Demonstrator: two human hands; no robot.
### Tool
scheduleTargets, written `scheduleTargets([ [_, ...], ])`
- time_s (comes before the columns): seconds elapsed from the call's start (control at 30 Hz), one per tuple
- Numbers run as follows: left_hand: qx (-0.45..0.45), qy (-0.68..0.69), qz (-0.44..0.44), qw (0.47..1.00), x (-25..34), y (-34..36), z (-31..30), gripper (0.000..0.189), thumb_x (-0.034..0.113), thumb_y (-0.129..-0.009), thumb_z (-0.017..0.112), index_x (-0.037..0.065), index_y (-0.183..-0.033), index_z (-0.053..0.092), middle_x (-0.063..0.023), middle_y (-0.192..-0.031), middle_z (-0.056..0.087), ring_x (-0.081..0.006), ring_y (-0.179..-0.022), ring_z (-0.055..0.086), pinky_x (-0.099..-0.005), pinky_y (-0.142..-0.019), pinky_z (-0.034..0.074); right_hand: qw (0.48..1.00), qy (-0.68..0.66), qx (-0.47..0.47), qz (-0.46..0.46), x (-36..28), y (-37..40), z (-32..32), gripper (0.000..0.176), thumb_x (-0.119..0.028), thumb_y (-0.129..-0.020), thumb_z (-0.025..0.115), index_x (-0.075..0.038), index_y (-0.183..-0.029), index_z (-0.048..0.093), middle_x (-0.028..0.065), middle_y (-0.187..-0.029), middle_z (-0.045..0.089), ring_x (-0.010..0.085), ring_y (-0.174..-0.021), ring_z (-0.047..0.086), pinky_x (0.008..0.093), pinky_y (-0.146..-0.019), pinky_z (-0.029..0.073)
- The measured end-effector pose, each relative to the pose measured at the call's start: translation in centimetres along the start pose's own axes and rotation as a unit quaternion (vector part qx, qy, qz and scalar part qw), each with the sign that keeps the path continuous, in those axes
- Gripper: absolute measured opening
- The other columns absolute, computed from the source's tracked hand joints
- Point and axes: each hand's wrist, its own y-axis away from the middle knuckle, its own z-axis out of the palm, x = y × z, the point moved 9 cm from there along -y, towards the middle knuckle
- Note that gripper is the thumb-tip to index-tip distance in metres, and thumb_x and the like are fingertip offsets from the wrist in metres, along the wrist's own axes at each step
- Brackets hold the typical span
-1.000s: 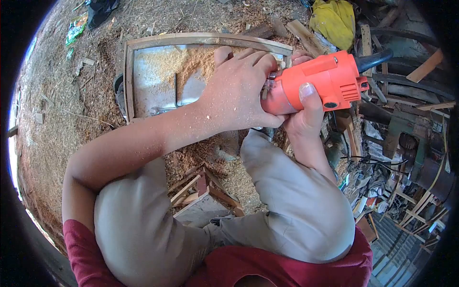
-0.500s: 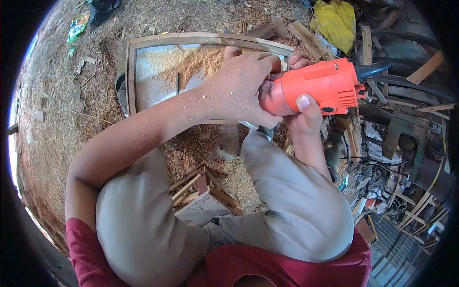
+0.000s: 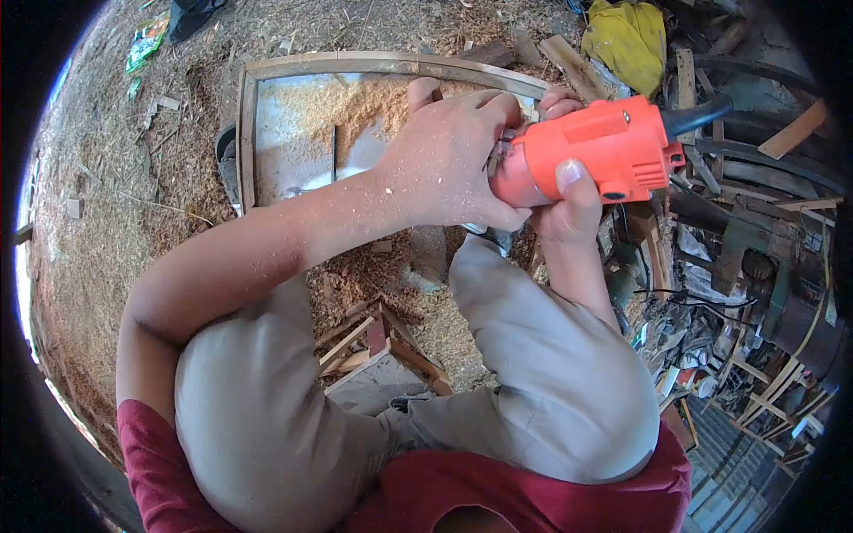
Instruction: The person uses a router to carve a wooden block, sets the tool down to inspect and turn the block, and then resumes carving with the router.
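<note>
- A wooden frame (image 3: 373, 64) is being seen lying flat on the sawdust-strewn ground (image 3: 115, 222); a grey metal sheet (image 3: 289, 155) is being enclosed by it, and a heap of sawdust (image 3: 355, 102) is being carried on that sheet.
- The near right corner of the frame is being hidden by the hands and the orange power tool (image 3: 591, 147); the tool's working end is being covered too, so its contact with the frame cannot be told.
- A yellow cloth (image 3: 626, 35) is being shown beyond the tool; piled timber offcuts (image 3: 755, 222) are being shown to the right; small wood scraps (image 3: 369, 342) are being framed between the bent knees.
- Compared with half a second ago, the tool and both hands are being kept in nearly the same spot, sitting only slightly higher in view; the grip is being left unchanged.
- The left hand (image 3: 453, 164) is being wrapped over the tool's front end, fingers curled tight; the forearm is being stretched across the left knee.
- The right hand (image 3: 569, 209) is being closed around the tool's body from below; the thumb is being pressed on its side, and fingertips are being shown over its top edge.
- The black cord (image 3: 702, 113) is being led off the tool's rear to the right.
</note>
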Motion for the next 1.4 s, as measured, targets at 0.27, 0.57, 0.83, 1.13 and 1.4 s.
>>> scheduleTargets([
  [0.27,0.03,-0.004,-0.009,1.0,0.4,0.0,-0.5,0.073,0.048,-0.053,0.087,0.006,-0.107,0.061,-0.0131,-0.103,0.067,-0.0318,-0.103,0.066,-0.0468,-0.098,0.034,0.995,0.06,0.059,0.054,0.1,0.5,-0.4,0.076,-0.033,-0.074,0.079,-0.006,-0.138,0.046,0.0117,-0.126,0.053,0.0252,-0.114,0.058,0.0426,-0.1,0.052],
  [0.57,-0.1,0.075,0.028,0.992,0.2,-0.8,0.4,0.072,0.048,-0.058,0.085,0.006,-0.113,0.064,-0.0118,-0.104,0.069,-0.033,-0.105,0.067,-0.0497,-0.1,0.036,0.999,-0.025,-0.028,0.008,0.0,0.2,-0.1,0.075,-0.026,-0.071,0.085,-0.004,-0.133,0.049,0.0131,-0.128,0.052,0.023,-0.114,0.058,0.041,-0.1,0.052],
  [0.83,0.001,-0.007,0.026,1.0,1.9,-0.3,-0.9,0.074,0.049,-0.054,0.087,0.007,-0.109,0.061,-0.0117,-0.098,0.066,-0.0333,-0.098,0.067,-0.048,-0.095,0.037,0.998,0.006,0.0,-0.066,-2.0,-0.2,0.2,0.077,-0.03,-0.07,0.083,-0.004,-0.133,0.048,0.0126,-0.122,0.055,0.0253,-0.119,0.054,0.0436,-0.102,0.048],
  [1.13,0.044,-0.011,0.023,0.999,2.0,-0.3,-1.8,0.076,0.05,-0.052,0.088,0.006,-0.107,0.06,-0.0126,-0.1,0.066,-0.0343,-0.099,0.066,-0.0466,-0.095,0.036,0.999,0.009,0.033,-0.037,-2.4,-0.4,0.4,0.075,-0.029,-0.071,0.082,-0.005,-0.134,0.05,0.0127,-0.124,0.057,0.0268,-0.122,0.054,0.0451,-0.105,0.047],
  [1.4,0.045,-0.035,0.037,0.998,2.5,-0.8,-2.9,0.081,0.053,-0.053,0.088,0.003,-0.111,0.06,-0.0154,-0.101,0.066,-0.0353,-0.103,0.066,-0.0475,-0.099,0.037,0.988,0.115,-0.077,-0.069,-2.2,-1.1,0.5,0.078,-0.031,-0.07,0.086,-0.005,-0.134,0.051,0.0131,-0.124,0.059,0.031,-0.127,0.053,0.0491,-0.11,0.044],
])
